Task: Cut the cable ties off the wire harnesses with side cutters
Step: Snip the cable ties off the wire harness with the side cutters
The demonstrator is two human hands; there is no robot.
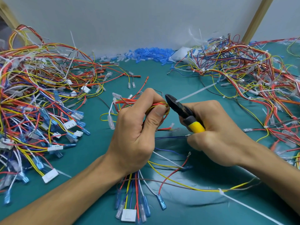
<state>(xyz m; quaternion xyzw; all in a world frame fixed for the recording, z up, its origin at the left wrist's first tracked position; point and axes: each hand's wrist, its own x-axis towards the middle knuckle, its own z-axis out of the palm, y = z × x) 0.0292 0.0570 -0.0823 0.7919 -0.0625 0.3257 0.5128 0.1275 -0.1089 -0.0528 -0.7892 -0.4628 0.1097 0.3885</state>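
My left hand [138, 127] grips a wire harness [155, 105] of red, yellow and orange wires above the green mat. Its loose ends with blue terminals and a white connector [129, 215] hang out below my wrist. My right hand [217, 132] grips the side cutters [183, 111], which have yellow and grey handles and dark jaws. The jaw tips sit against the bundle beside my left thumb, at the base of a white cable tie [196, 92] whose tail sticks out up and to the right. Another white cable tie [221, 191] binds wires near the lower right.
A big pile of tangled harnesses [40, 98] fills the left side, and a second pile [253, 78] fills the right. Blue and clear plastic sleeves [146, 55] lie heaped along the grey back wall. The green mat [90, 143] shows between the piles.
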